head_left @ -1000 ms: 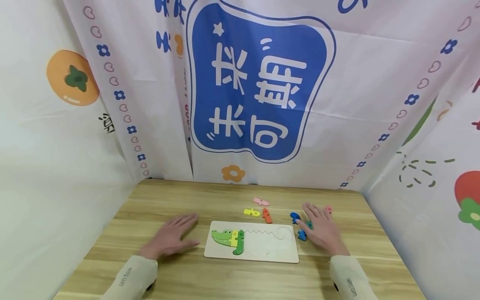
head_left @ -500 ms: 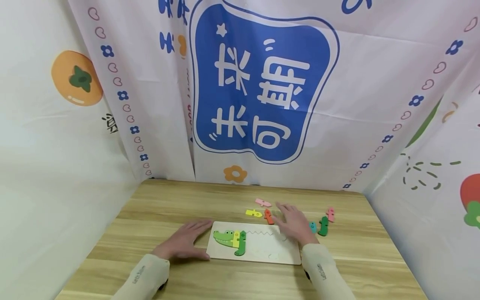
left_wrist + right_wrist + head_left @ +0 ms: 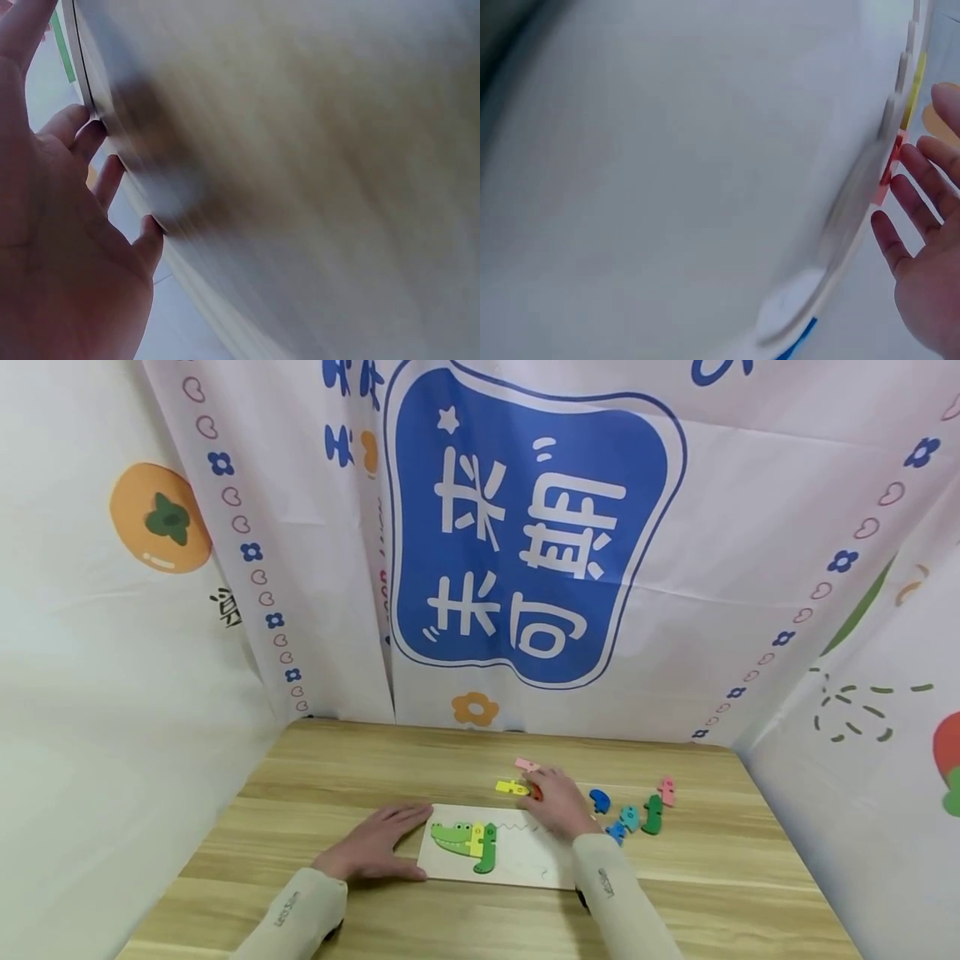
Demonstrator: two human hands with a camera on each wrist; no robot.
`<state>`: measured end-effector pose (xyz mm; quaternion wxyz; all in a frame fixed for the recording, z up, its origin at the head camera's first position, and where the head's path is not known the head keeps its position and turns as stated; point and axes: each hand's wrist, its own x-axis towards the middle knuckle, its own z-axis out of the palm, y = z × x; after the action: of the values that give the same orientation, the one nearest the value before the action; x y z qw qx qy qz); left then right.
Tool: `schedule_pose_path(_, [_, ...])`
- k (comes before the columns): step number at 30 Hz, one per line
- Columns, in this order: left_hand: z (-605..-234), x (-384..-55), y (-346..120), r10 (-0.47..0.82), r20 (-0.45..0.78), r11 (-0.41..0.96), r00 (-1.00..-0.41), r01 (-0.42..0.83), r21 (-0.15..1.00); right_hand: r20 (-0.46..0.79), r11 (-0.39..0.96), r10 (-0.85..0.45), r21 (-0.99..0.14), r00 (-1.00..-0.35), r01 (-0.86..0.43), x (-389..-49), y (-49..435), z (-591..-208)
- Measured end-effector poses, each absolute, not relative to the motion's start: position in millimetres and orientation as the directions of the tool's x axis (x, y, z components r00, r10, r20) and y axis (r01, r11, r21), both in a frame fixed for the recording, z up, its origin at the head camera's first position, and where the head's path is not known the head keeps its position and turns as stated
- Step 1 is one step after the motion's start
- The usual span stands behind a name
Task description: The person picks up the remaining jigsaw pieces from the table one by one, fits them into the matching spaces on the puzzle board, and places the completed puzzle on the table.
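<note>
A pale wooden puzzle board [image 3: 517,870] lies on the table, with a green crocodile head [image 3: 450,835], a yellow piece [image 3: 477,842] and a green leg piece [image 3: 487,853] set in its left part. My left hand [image 3: 373,845] rests at the board's left end, fingers by the far corner and thumb by the near one. Reaching over the board's right part, my right hand [image 3: 561,803] has its fingertips right at an orange-red piece [image 3: 537,793], which it partly hides. In the right wrist view those fingers are loosely bent beside the red piece [image 3: 889,169].
Just beyond the board lie a loose yellow piece [image 3: 512,787] and a pink piece [image 3: 527,765]. To the right are two blue pieces, one rounded [image 3: 599,800], plus a light blue piece [image 3: 629,816], a green piece [image 3: 653,815] and a pinkish-red piece [image 3: 667,792]. Printed cloth [image 3: 337,610] surrounds the table.
From the blue pieces on the right, my right hand has swept left to the orange-red piece. My left hand has shifted right, up to the board's left end.
</note>
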<state>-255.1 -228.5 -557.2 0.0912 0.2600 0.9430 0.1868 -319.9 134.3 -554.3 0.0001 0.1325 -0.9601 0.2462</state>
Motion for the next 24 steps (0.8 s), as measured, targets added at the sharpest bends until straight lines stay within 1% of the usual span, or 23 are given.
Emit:
schedule_pose_path(6, [-560,-255,-227,0.519,-0.084,0.802,-0.851,0.450,0.393,0.095,0.821,-0.221,-0.520,-0.971,-0.237,-326,129,-559])
schedule_pose_path(13, [-562,-254,-227,0.513,-0.093,0.804,-0.853,0.441,0.399,0.171,0.795,-0.211,-0.543,-0.962,-0.271,-329,127,-564])
schedule_pose_path(19, [-559,-254,-227,0.516,-0.083,0.802,-0.852,0.447,0.397,0.178,0.800,-0.186,-0.543,-0.966,-0.254,-334,125,-567])
schedule_pose_path(24, [-558,-255,-228,0.512,-0.090,0.807,-0.854,0.443,0.389,0.143,0.810,-0.177,-0.541,-0.974,-0.227,-338,125,-565])
